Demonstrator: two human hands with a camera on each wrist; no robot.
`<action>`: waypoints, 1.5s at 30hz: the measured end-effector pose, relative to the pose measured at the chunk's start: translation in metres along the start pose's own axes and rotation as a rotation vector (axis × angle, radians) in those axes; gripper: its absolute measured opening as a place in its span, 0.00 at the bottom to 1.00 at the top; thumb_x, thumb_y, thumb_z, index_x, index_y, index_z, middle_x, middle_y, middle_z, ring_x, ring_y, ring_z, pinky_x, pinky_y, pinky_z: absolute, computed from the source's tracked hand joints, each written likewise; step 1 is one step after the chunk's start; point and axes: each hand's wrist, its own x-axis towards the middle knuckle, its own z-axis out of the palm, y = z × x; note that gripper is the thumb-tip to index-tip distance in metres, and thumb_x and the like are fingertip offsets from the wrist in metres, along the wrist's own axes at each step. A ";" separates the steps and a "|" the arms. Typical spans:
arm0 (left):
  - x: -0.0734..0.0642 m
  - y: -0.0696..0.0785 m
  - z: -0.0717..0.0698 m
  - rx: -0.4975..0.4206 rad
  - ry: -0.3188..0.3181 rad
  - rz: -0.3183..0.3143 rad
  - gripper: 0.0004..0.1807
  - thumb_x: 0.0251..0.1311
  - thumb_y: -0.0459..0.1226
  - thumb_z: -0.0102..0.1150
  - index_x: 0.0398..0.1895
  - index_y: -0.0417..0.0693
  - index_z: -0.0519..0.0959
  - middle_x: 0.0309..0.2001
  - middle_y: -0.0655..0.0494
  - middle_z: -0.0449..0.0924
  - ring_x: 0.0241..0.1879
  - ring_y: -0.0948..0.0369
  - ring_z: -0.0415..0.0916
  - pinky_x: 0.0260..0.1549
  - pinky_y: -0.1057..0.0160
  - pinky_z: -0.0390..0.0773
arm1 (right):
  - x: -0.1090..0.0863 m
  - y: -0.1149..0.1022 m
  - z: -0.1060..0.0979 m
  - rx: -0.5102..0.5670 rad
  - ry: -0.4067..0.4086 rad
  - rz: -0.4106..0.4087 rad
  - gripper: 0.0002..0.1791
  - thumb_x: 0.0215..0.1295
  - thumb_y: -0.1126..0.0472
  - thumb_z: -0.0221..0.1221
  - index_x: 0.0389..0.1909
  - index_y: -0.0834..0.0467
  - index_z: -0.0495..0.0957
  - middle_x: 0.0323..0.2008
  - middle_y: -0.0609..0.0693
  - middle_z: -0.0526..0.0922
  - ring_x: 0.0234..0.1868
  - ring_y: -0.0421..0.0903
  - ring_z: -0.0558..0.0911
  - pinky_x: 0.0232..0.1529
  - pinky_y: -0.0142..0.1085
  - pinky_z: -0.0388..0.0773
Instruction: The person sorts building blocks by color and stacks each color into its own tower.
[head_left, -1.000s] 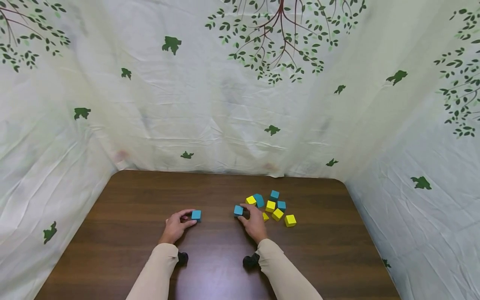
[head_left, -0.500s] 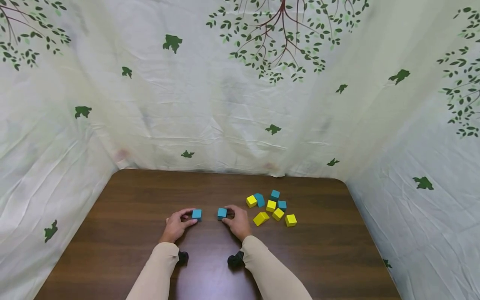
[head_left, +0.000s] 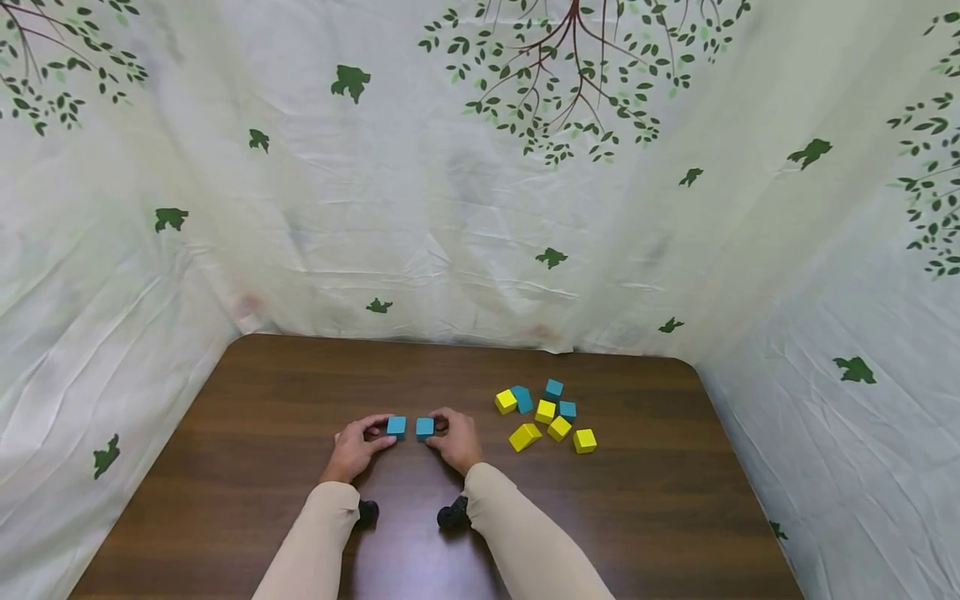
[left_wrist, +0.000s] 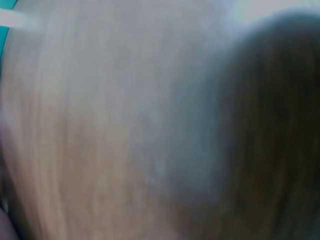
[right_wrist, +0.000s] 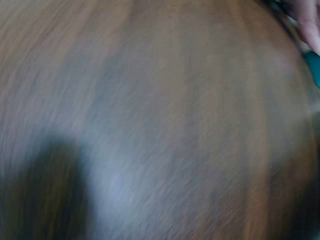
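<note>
Between thumb and fingers my left hand [head_left: 352,450] pinches a blue cube [head_left: 397,427] at the middle left of the table. Just to its right, a second blue cube [head_left: 424,428] is pinched by my right hand [head_left: 457,442]. A narrow gap separates the two cubes. In the right wrist view a fingertip [right_wrist: 309,27] and a bit of the blue cube [right_wrist: 314,65] show at the right edge. The left wrist view is mostly blurred tabletop, with a sliver of blue cube [left_wrist: 4,37] at its upper left corner.
Right of my right hand lies a loose group of cubes, among them a yellow block [head_left: 525,437], a yellow cube [head_left: 585,441] and a blue cube [head_left: 553,389]. They lie on a brown wooden table [head_left: 315,375]. A white printed cloth [head_left: 450,217] hangs behind it.
My right hand has carried its blue cube leftward from beside the group until it is close to the other blue cube. My left hand has stayed nearly still.
</note>
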 end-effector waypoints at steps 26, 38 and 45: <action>0.003 0.000 0.001 0.003 -0.009 0.000 0.22 0.55 0.35 0.69 0.54 0.45 0.81 0.38 0.49 0.81 0.43 0.50 0.74 0.46 0.51 0.54 | 0.002 -0.013 0.015 -0.107 0.051 -0.013 0.18 0.52 0.68 0.70 0.46 0.58 0.82 0.38 0.50 0.84 0.40 0.43 0.80 0.44 0.36 0.77; 0.001 -0.001 0.000 0.011 -0.019 -0.008 0.22 0.55 0.35 0.68 0.55 0.44 0.80 0.38 0.48 0.81 0.43 0.50 0.73 0.46 0.51 0.53 | 0.001 -0.010 0.019 -0.107 0.050 0.012 0.20 0.52 0.66 0.71 0.47 0.56 0.81 0.40 0.49 0.84 0.41 0.44 0.79 0.45 0.38 0.76; 0.001 0.000 -0.001 0.011 -0.014 -0.001 0.22 0.55 0.35 0.68 0.55 0.44 0.80 0.38 0.48 0.81 0.44 0.49 0.74 0.47 0.50 0.53 | -0.004 -0.008 0.015 0.015 0.001 0.014 0.25 0.52 0.69 0.70 0.53 0.58 0.78 0.47 0.52 0.82 0.48 0.48 0.80 0.50 0.42 0.77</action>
